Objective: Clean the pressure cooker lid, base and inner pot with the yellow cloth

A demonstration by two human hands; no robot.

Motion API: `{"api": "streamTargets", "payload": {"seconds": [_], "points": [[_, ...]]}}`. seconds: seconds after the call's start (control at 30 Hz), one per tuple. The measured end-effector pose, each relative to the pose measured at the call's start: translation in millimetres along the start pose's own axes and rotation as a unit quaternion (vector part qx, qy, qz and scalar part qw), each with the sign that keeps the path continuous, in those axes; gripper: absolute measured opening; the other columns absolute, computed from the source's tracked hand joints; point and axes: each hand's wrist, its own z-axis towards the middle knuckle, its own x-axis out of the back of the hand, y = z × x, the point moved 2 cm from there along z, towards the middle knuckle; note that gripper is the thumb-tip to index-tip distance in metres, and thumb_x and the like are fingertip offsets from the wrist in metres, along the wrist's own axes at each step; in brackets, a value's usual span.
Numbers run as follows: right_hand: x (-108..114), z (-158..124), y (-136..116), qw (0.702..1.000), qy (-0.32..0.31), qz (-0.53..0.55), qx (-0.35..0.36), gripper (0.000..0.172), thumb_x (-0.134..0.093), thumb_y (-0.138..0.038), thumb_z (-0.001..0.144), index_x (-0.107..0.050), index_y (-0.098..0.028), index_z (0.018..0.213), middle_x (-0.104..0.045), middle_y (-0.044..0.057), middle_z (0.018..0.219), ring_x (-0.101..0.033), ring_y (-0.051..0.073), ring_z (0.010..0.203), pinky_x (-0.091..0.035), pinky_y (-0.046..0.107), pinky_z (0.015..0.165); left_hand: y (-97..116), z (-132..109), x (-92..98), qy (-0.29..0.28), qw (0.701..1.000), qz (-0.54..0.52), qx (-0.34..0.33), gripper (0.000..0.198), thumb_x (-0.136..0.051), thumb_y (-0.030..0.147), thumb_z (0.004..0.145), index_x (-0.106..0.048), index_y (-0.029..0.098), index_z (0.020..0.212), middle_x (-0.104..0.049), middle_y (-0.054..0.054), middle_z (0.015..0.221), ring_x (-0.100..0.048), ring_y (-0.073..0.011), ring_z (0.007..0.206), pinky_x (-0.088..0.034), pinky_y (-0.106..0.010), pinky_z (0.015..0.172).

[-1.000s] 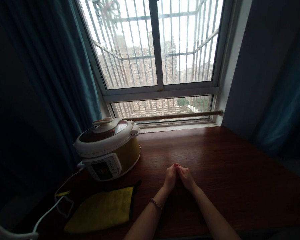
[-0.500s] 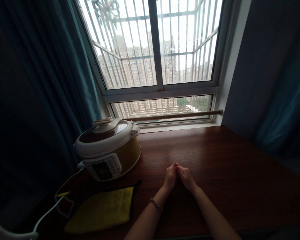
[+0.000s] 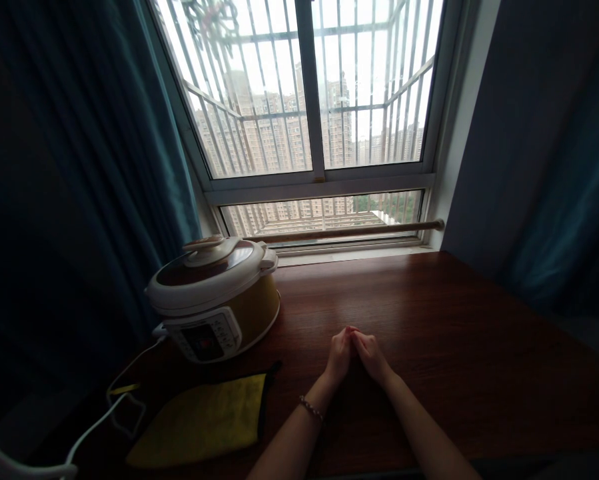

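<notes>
My left hand (image 3: 340, 352) and my right hand (image 3: 370, 353) rest together on the dark wooden table (image 3: 479, 347), meeting at the fingertips. The fingers of both are curled in, and no object shows in them. A beaded bracelet (image 3: 311, 408) circles my left wrist. To the left of my hands lies a yellow cloth (image 3: 204, 420) with a dark edge. Behind the cloth stands a white and gold electric cooker (image 3: 256, 310), its lid (image 3: 199, 273) on and its control panel facing me.
A white power cord (image 3: 96, 423) runs along the table's left side by the cooker. Blue curtains (image 3: 144, 153) hang at the left, with another curtain (image 3: 559, 220) at the right. Beyond the table is a barred window (image 3: 319, 180) with a horizontal rail (image 3: 349, 233) low across it.
</notes>
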Motion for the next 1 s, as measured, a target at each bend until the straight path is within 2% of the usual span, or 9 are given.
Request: {"api": "streamTargets", "payload": {"seconds": [0.4,0.63,1.0], "points": [[1.3,-0.6,-4.3,1.000,0.002,0.002,0.000,0.050,-0.032,-0.051,0.091,-0.064,-0.015,0.078,-0.064,0.006,0.070,-0.059,0.017,0.063,-0.043,0.026,0.059,1.8,-0.9,0.2,-0.004,1.000,-0.001,0.001,0.059,-0.031,0.059,0.085,-0.063,0.010,0.083,-0.056,-0.003,0.060,-0.046,-0.0118,0.051,-0.038,-0.024,0.051],[0.5,0.1,-0.3,1.000,0.004,-0.004,0.001,0.051,-0.031,-0.052,0.091,-0.061,-0.016,0.071,-0.062,0.005,0.063,-0.056,0.015,0.057,-0.041,0.026,0.055,2.3,-0.6,0.1,-0.002,1.000,-0.002,0.004,0.060,-0.031,0.060,0.085,-0.063,0.010,0.083,-0.053,-0.002,0.055,-0.045,-0.0118,0.050,-0.038,-0.024,0.050],[0.4,0.3,0.0,1.000,0.007,-0.005,0.003,0.051,-0.031,-0.053,0.091,-0.061,-0.016,0.070,-0.062,0.004,0.064,-0.056,0.016,0.057,-0.041,0.026,0.055,-1.4,0.2,0.1,0.001,1.000,0.002,0.002,0.061,-0.030,0.061,0.084,-0.064,0.010,0.084,-0.055,-0.002,0.057,-0.045,-0.0115,0.049,-0.037,-0.024,0.050]]}}
